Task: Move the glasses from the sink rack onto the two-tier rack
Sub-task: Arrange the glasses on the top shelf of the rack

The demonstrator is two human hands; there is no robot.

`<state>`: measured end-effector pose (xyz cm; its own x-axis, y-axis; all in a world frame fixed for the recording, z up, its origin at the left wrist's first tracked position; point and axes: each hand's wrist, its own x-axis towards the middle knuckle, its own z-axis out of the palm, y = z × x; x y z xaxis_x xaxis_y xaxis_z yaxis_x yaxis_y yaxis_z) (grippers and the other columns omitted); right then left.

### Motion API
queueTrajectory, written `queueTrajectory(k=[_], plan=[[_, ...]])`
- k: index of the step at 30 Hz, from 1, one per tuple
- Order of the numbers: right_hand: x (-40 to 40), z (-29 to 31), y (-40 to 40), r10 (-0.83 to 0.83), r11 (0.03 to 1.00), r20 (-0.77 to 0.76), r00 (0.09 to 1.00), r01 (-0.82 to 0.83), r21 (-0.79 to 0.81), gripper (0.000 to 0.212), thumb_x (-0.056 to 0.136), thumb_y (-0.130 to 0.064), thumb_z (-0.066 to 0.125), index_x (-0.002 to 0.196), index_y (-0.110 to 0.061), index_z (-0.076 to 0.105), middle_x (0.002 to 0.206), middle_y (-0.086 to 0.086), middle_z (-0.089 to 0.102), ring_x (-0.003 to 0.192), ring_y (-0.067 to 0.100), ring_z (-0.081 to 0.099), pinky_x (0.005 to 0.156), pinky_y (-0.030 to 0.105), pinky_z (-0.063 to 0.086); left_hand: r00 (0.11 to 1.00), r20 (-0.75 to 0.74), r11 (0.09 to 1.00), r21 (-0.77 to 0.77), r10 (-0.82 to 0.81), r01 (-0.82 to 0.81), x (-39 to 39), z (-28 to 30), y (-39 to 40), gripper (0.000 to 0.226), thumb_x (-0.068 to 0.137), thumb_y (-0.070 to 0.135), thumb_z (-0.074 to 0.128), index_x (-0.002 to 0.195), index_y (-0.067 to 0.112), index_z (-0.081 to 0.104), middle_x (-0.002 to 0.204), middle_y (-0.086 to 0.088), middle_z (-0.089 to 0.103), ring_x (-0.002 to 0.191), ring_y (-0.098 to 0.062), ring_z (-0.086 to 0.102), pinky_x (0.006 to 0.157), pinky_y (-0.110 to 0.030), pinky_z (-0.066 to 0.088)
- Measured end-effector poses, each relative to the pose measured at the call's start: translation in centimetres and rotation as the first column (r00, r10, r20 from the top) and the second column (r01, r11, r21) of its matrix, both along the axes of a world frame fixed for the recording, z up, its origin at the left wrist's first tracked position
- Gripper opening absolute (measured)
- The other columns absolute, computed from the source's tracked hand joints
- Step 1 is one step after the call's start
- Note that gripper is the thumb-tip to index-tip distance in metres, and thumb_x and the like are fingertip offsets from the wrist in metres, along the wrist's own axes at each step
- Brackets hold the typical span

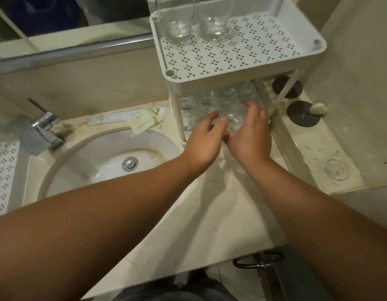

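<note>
A white two-tier rack (275, 61) stands at the back right of the counter. Two tall clear glasses (179, 27) stand on its perforated top tier. Several clear glasses (188, 105) fill the lower tier. Both my hands reach into the front of the lower tier. My left hand (202, 142) and my right hand (250, 135) curl their fingers around one clear glass (233, 123) between them. A corner of the perforated sink rack (3, 170) shows at the far left edge.
A round white basin (90, 166) with a chrome drain and a chrome tap (42, 133) lies left of the hands. Paper sachets (142, 120) lie behind the basin. Two dark discs (303, 114) and a pale stone sit right of the rack. A mirror hangs behind.
</note>
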<state>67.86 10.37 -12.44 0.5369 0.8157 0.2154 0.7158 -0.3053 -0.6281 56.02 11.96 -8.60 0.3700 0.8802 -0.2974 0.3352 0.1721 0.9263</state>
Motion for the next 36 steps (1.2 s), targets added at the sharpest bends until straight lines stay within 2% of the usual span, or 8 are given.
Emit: queueTrajectory(k=[6, 10, 16, 20, 23, 28, 32, 36], plan=[[-0.9, 3.7, -3.2, -0.029, 0.992, 0.001, 1.000, 0.029, 0.123, 0.084, 0.061, -0.035, 0.086, 0.133, -0.023, 0.044, 0.131, 0.002, 0.047, 0.106, 0.020, 0.056, 0.069, 0.026, 0.040, 0.981, 0.196, 1.000, 0.010, 0.001, -0.003, -0.8, 2.7, -2.0, 0.052, 0.084, 0.049, 0.049, 0.131, 0.028, 0.055, 0.095, 0.010, 0.065, 0.086, -0.005, 0.062, 0.081, -0.031, 0.048], [-1.3, 6.7, -4.7, -0.053, 0.973, -0.012, 0.998, 0.055, 0.224, 0.084, 0.061, -0.054, 0.075, 0.133, -0.023, 0.044, 0.127, 0.001, 0.046, 0.108, 0.016, 0.052, 0.076, 0.023, 0.041, 0.952, 0.303, 0.998, 0.060, -0.042, 0.025, -1.2, 4.7, -2.9, 0.042, 0.084, 0.041, 0.050, 0.123, 0.028, 0.057, 0.099, -0.004, 0.062, 0.089, -0.010, 0.062, 0.077, -0.029, 0.046], [-1.4, 11.3, -4.7, -0.081, 0.916, 0.005, 0.997, 0.072, 0.396, 0.080, 0.063, -0.032, 0.083, 0.132, -0.017, 0.047, 0.124, 0.001, 0.047, 0.108, 0.013, 0.052, 0.084, 0.017, 0.040, 0.888, 0.446, 0.979, 0.202, -0.111, 0.021, -1.0, 8.5, -2.9, 0.041, 0.084, 0.029, 0.052, 0.125, 0.023, 0.057, 0.103, -0.002, 0.057, 0.085, -0.008, 0.061, 0.068, -0.025, 0.048], [-0.7, 14.5, -3.5, -0.095, 0.869, -0.003, 0.995, 0.085, 0.488, 0.077, 0.066, -0.032, 0.079, 0.133, -0.015, 0.047, 0.124, -0.002, 0.042, 0.111, 0.012, 0.050, 0.094, 0.019, 0.042, 0.887, 0.435, 0.963, 0.265, -0.158, 0.042, -0.3, 11.0, -2.0, 0.056, 0.083, 0.033, 0.053, 0.138, 0.022, 0.053, 0.125, -0.006, 0.054, 0.110, -0.026, 0.060, 0.080, -0.033, 0.050], [0.4, 16.3, -1.9, -0.104, 0.863, -0.005, 0.995, 0.092, 0.497, 0.077, 0.066, -0.034, 0.079, 0.134, -0.017, 0.047, 0.125, 0.001, 0.045, 0.113, 0.012, 0.051, 0.093, 0.016, 0.041, 0.888, 0.426, 0.959, 0.277, -0.176, 0.057, 0.4, 12.8, -0.9, 0.062, 0.082, 0.035, 0.054, 0.143, 0.024, 0.049, 0.122, -0.001, 0.058, 0.097, -0.012, 0.066, 0.081, -0.035, 0.054], [2.7, 17.7, 1.3, -0.064, 0.889, -0.003, 0.998, 0.058, 0.454, 0.080, 0.064, -0.030, 0.080, 0.135, -0.018, 0.045, 0.129, 0.003, 0.048, 0.118, 0.017, 0.051, 0.098, 0.032, 0.044, 0.911, 0.396, 0.983, 0.174, -0.118, 0.052, 1.8, 15.0, 1.5, 0.060, 0.078, 0.040, 0.056, 0.136, 0.030, 0.050, 0.116, 0.005, 0.062, 0.095, -0.019, 0.070, 0.068, -0.032, 0.052], [4.3, 18.0, 4.3, -0.025, 0.923, -0.027, 0.999, 0.034, 0.384, 0.080, 0.068, -0.032, 0.079, 0.138, -0.022, 0.041, 0.130, 0.003, 0.049, 0.120, 0.014, 0.049, 0.094, 0.023, 0.039, 0.932, 0.351, 0.992, 0.115, -0.093, 0.055, 3.1, 15.8, 3.8, 0.068, 0.073, 0.036, 0.058, 0.140, 0.027, 0.048, 0.113, 0.004, 0.065, 0.096, -0.021, 0.069, 0.068, -0.032, 0.052], [6.1, 17.6, 7.5, 0.004, 0.947, -0.068, 0.998, 0.018, 0.320, 0.081, 0.070, -0.034, 0.079, 0.139, -0.027, 0.037, 0.133, 0.001, 0.050, 0.118, 0.014, 0.050, 0.096, 0.029, 0.043, 0.955, 0.281, 0.991, 0.116, -0.100, 0.070, 4.4, 15.9, 6.1, 0.078, 0.072, 0.029, 0.059, 0.148, 0.025, 0.040, 0.126, -0.002, 0.063, 0.096, -0.022, 0.067, 0.067, -0.035, 0.053]])
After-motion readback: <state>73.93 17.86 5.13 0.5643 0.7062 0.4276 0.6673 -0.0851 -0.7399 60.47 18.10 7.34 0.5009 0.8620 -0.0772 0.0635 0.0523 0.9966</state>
